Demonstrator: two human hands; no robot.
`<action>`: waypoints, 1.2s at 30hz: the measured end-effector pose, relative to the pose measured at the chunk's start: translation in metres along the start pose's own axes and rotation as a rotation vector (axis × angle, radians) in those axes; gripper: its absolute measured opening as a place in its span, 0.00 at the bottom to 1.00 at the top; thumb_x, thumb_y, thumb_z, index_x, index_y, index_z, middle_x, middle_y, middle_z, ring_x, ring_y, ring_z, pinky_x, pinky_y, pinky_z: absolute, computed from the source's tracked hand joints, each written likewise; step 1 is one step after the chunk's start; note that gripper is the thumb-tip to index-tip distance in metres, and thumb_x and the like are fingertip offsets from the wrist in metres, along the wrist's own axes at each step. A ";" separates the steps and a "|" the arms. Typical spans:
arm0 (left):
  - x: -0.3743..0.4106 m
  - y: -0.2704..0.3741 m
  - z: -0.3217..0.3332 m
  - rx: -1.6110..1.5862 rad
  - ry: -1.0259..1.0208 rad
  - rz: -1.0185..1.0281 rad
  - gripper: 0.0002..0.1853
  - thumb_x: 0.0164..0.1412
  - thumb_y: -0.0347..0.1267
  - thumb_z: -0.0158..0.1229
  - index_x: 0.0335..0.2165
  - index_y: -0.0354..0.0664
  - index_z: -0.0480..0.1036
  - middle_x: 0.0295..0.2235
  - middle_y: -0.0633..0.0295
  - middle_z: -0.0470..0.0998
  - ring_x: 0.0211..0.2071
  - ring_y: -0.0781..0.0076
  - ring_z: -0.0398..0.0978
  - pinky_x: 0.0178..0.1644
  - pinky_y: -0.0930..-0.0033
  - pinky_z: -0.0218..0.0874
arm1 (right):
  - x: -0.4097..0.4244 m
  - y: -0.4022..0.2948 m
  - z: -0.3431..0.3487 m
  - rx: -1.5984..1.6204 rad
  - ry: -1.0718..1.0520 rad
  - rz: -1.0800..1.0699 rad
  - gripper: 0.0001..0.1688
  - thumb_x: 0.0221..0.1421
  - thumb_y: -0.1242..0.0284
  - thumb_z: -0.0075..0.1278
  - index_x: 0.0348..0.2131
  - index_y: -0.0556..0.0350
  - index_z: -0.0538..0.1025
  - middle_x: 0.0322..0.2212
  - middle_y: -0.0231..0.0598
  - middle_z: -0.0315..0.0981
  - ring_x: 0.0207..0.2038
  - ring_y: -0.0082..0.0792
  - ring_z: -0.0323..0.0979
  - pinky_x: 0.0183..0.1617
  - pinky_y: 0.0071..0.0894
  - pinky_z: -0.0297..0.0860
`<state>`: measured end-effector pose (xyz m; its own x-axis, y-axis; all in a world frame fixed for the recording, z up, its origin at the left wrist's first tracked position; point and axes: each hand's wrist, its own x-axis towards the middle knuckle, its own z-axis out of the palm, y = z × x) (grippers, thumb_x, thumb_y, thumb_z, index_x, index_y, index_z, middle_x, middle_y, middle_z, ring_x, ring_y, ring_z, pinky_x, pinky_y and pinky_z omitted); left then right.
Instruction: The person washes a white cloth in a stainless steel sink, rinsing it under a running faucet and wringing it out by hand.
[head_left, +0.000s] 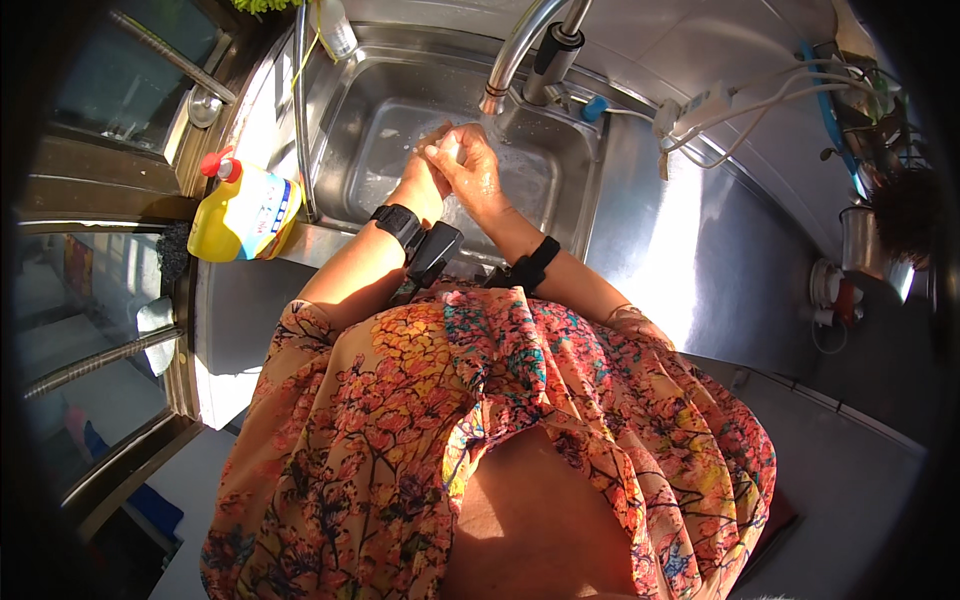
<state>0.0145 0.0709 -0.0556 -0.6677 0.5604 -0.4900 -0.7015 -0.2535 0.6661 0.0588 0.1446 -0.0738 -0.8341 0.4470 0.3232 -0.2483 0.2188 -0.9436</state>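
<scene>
My left hand (422, 178) and my right hand (474, 171) are together over the stainless steel sink (367, 180), below and left of the tap spout (493, 97). The right hand is wet and lies with curled fingers against the left palm. Something whitish (452, 145) shows between the right thumb and fingers; whether it is soap or lather I cannot tell. The left fingers are partly hidden behind the right hand. Water drops and wet patches cover the basin floor. Both wrists wear black straps, the left with a black device.
A yellow dish soap bottle (244, 210) with a red cap stands left of the sink, near a dark scouring pad (174, 251). A metal counter (637, 225) lies to the right. White cables with a plug adapter (701, 109) hang behind it. A metal cup (862, 236) is at far right.
</scene>
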 end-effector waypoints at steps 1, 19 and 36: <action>0.002 -0.004 -0.006 0.031 -0.042 0.012 0.20 0.57 0.42 0.47 0.41 0.39 0.66 0.36 0.62 0.70 0.35 0.74 0.68 0.40 0.72 0.59 | 0.005 -0.001 0.002 -0.214 0.007 -0.217 0.12 0.43 0.76 0.53 0.29 0.57 0.66 0.26 0.33 0.64 0.33 0.30 0.66 0.36 0.28 0.62; -0.002 -0.001 0.025 -0.095 -0.074 0.028 0.14 0.58 0.37 0.45 0.39 0.40 0.67 0.31 0.67 0.71 0.32 0.79 0.68 0.37 0.76 0.59 | 0.024 0.042 -0.026 0.129 0.153 0.396 0.14 0.49 0.69 0.48 0.33 0.60 0.66 0.36 0.48 0.66 0.38 0.37 0.66 0.41 0.33 0.62; 0.017 -0.015 0.036 0.344 0.300 -0.007 0.24 0.57 0.40 0.44 0.47 0.32 0.59 0.35 0.52 0.70 0.28 0.68 0.70 0.23 0.66 0.61 | 0.036 -0.012 -0.020 0.831 0.370 0.562 0.13 0.57 0.67 0.39 0.28 0.61 0.65 0.16 0.35 0.60 0.18 0.31 0.61 0.27 0.36 0.67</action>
<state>0.0226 0.1131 -0.0539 -0.7414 0.2952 -0.6027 -0.6166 0.0549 0.7854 0.0420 0.1755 -0.0495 -0.7665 0.5659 -0.3036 -0.2491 -0.6977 -0.6717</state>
